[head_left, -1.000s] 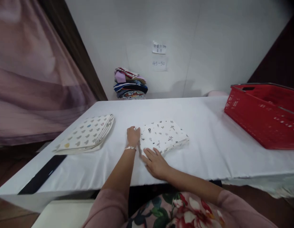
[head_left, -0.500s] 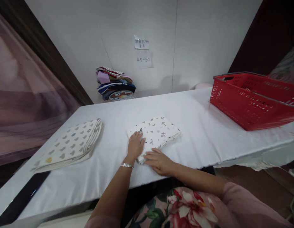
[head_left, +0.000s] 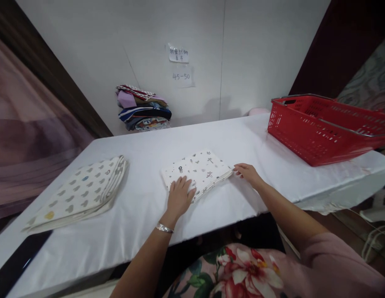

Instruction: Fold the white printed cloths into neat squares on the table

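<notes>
A folded white cloth with small printed figures (head_left: 197,167) lies in the middle of the white-covered table. My left hand (head_left: 180,196) rests flat on its near left corner, fingers spread, a silver bracelet on the wrist. At the cloth's right corner, my right hand (head_left: 246,173) pinches the edge between thumb and fingers. To the left lies another folded cloth, cream with grey shapes (head_left: 83,190), with neither hand on it.
A red basket (head_left: 323,132) stands at the table's (head_left: 142,165) right end. Folded fabrics (head_left: 144,109) are stacked beyond the back edge, near wall notes (head_left: 181,76). A dark flat object (head_left: 21,258) lies at the near left.
My right hand has moved from the cloth's near edge to its right corner and closed on it. My left hand has shifted slightly nearer on the cloth. The view has shifted a little.
</notes>
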### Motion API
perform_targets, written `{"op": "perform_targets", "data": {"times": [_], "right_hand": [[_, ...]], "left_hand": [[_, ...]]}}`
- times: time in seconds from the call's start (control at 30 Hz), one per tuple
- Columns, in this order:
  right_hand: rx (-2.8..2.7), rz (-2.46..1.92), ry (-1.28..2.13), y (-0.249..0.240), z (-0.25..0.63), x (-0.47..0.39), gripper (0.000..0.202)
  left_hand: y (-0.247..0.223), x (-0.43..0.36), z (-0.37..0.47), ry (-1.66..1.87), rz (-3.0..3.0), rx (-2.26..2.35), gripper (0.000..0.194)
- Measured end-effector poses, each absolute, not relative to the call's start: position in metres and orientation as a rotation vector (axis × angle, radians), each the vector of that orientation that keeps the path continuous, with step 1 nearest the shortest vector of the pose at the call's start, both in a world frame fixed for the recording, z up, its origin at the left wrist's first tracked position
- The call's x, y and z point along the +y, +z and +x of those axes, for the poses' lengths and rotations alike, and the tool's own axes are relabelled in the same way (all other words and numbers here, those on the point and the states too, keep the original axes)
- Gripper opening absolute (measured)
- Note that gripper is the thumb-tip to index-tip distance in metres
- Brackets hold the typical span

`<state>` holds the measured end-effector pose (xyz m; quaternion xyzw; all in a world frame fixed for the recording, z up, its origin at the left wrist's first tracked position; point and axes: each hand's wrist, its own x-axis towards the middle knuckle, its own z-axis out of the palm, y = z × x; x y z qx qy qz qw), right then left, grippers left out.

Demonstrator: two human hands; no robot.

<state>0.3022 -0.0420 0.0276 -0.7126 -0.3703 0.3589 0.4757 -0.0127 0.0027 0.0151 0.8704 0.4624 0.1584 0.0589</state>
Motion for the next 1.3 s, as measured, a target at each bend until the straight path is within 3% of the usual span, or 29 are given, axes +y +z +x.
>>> {"op": "perform_targets", "data": {"times": [0.33, 0.63, 0.97, 1.3], "right_hand": [[-1.079, -1.858, 1.048, 0.036, 0.295, -0.013, 0.026], [-1.049, -1.791, 0.998, 0.022, 0.296, -0.004, 0.010], [-1.032, -1.733, 1.109, 0.026, 0.303, -0.012, 0.020], [-1.000, -1.675, 0.962, 0.011, 0.324, -0.029, 0.023]], "left_hand": [[0.013, 0.002, -0.014, 0.500, 2.641, 1.412, 0.042], [0.011, 0.001, -0.013, 0.490, 2.661, 1.437, 0.043], [0.011, -0.001, -0.013, 0.496, 2.683, 1.438, 0.042], [0.005, 0.002, -0.015, 0.544, 2.756, 1.417, 0.042]]}}
